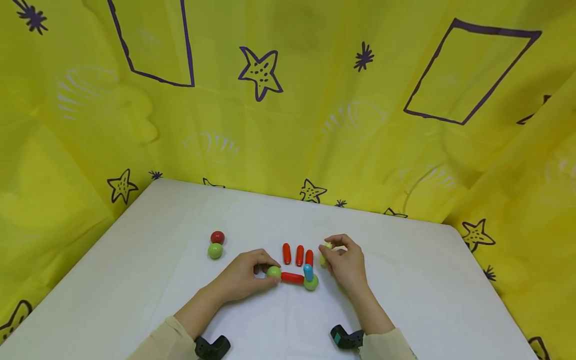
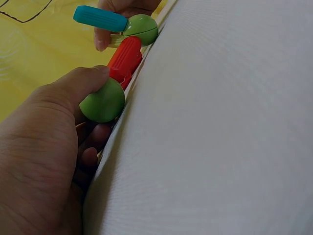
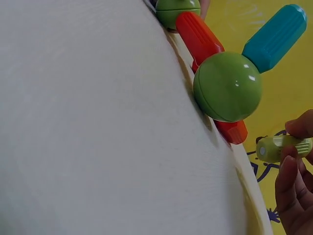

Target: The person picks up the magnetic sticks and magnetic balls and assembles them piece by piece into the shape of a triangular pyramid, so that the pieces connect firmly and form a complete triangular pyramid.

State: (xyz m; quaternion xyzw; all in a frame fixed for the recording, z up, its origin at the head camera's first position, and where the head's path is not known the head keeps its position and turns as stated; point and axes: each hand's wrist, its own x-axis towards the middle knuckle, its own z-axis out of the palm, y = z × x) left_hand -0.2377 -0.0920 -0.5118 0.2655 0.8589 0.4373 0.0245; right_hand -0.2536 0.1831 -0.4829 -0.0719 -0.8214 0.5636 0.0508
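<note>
Left hand, curled round one green ball, is best held steady lest the red rod to the second green ball twist, while the right hand pinches a yellow-green rod nearby, ideally leaving its end clear.

A curtained-off booth, in what building is unclear: starfish-printed yellow cloth hangs behind and at both sides of the white bench, which carries colourful toy pieces.
</note>
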